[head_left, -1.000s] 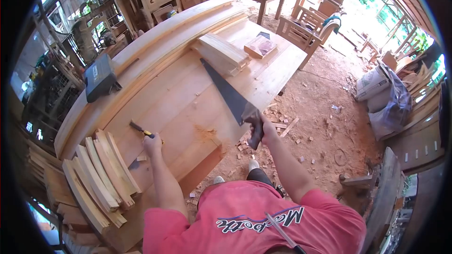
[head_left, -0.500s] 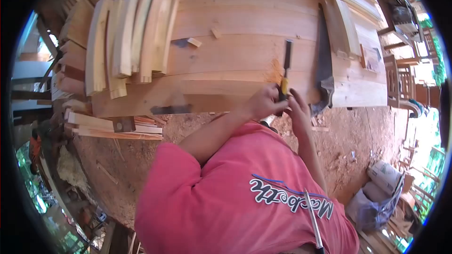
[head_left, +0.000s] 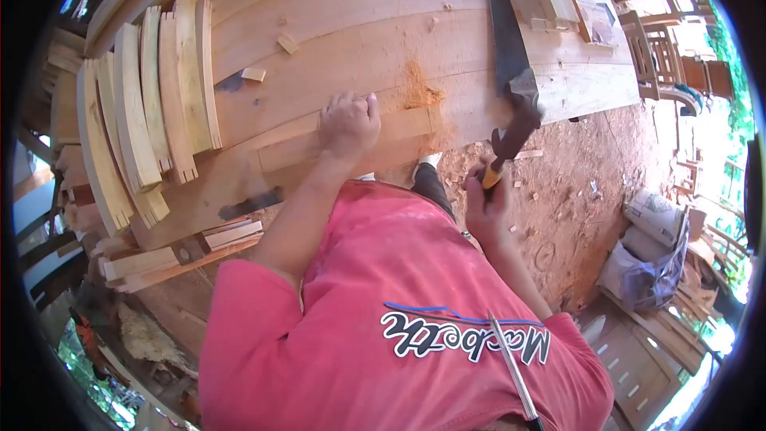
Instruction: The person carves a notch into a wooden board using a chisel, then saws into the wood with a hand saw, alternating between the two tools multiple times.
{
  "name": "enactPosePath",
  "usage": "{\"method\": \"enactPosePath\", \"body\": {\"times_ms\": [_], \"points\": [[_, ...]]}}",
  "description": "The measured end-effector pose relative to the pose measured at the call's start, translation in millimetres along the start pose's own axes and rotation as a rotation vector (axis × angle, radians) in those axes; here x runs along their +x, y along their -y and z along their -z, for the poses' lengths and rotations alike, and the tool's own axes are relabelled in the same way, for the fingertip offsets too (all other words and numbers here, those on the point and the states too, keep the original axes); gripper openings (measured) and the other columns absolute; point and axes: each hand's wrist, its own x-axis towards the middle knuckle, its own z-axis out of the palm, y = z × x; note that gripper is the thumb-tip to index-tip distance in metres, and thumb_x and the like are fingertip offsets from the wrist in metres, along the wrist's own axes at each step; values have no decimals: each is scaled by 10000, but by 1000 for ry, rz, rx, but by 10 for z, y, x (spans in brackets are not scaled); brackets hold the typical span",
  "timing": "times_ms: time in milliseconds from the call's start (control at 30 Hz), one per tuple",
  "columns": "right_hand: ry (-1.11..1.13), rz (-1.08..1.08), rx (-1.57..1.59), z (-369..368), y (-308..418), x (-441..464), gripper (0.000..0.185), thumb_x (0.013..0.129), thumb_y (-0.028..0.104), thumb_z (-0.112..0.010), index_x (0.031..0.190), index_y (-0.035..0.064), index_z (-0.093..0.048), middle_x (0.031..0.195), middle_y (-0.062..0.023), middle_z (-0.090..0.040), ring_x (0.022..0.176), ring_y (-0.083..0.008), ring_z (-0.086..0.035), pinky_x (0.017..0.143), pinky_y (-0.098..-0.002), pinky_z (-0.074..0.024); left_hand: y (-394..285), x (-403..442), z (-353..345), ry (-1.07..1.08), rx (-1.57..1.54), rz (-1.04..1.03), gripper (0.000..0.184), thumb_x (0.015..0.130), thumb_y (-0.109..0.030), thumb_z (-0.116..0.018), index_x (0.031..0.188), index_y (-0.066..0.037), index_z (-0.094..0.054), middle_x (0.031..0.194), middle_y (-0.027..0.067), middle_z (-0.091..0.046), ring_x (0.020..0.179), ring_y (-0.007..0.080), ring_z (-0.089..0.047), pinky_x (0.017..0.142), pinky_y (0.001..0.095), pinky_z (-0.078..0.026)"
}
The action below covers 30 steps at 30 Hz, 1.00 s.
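Already notched at their ends: curved pale-wood pieces on the plank-topped bench.
Your right grip wraps a yellow-and-black-handled chisel off its near edge; your left grip curls over a straight pale-wood strip; whether it pinches, and what work remains, I can't tell.

Chisel handle yellow-black; saw blade dark grey; shirt pinkish red, lettering black-and-white.
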Motion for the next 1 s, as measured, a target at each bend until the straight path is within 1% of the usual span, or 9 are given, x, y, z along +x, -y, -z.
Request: {"method": "enactPosePath", "body": {"times_ms": [67, 100, 333, 367, 467, 500, 633, 833, 1000], "points": [[142, 60, -494, -80, -280, -2, 369, 953, 128, -652, 1264, -29, -532, 919, -193, -667, 776, -374, -673, 708, -428, -526, 25, -2, -10, -4, 12, -23, 410, 999, -301, -521, 768, -25, -717, 911, 148, -675, 927, 349, -647, 855, 491, -499], [257, -225, -592, -65, -259, 31, 379, 949, 145, -661, 1266, -20, -535, 936, -270, -655, 853, -499, -638, 730, -491, -521, 16, 4, -24, -22, 14, -26, 417, 1004, -299, -510, 770, -21, -716, 916, 149, -677, 932, 352, -647, 859, 492, -497], [-72, 102, -340, -195, -277, -221, 349, 958, 212, -644, 1241, 25, -561, 988, -267, -679, 883, -476, -657, 744, -517, -516, 9, 19, -10, -51, 1, -58, 400, 1001, -301, -495, 832, -42, -748, 942, 129, -698, 955, 320, -658, 867, 480, -497], [104, -109, -548, -177, -300, -116, 326, 952, 209, -639, 1220, 34, -574, 964, -274, -677, 888, -470, -660, 747, -522, -515, -13, 29, 19, 3, 26, -12, 405, 1005, -299, -487, 831, -41, -747, 942, 129, -698, 962, 323, -656, 868, 479, -495], [-43, -291, -583, -148, -212, -88, 326, 943, 215, -643, 1213, 45, -575, 940, -276, -677, 881, -483, -650, 749, -535, -508, -9, 45, 19, 56, 55, 20, 395, 998, -307, -509, 831, -38, -746, 946, 128, -696, 974, 326, -649, 874, 478, -488], [-78, -244, -505, -130, -199, -112, 273, 964, 173, -630, 1168, 17, -540, 785, -161, -638, 682, -274, -655, 623, -403, -498, 21, 41, 1, 59, 60, 20, 382, 987, -318, -539, 832, -36, -746, 950, 126, -695, 978, 326, -645, 880, 479, -483], [-246, -137, -139, -132, -209, -244, 181, 963, 88, -633, 1112, 30, -547, 745, 13, -545, 645, -67, -508, 566, -263, -427, -178, 106, -117, 35, -224, -309, 363, 892, -353, -686, 801, -5, -729, 1076, 109, -701, 1046, 317, -637, 943, 477, -462], [-285, -406, 160, -97, -53, -438, 306, 952, 85, -665, 1230, 1, -568, 926, -17, -633, 801, -95, -576, 738, -267, -495, -690, 48, -246, 83, -318, -709, 394, 799, -350, -799, 838, 32, -714, 1210, 151, -691, 1133, 315, -632, 1014, 468, -446], [-306, -273, 263, -46, -342, -783, 423, 961, 66, -646, 1367, -1, -546, 1083, -68, -661, 1036, -102, -590, 937, -260, -467, -512, -324, 125, 321, -243, -1044, 466, 763, -406, -831, 915, 24, -738, 1298, 160, -646, 1210, 326, -588, 1037, 477, -433]]}}
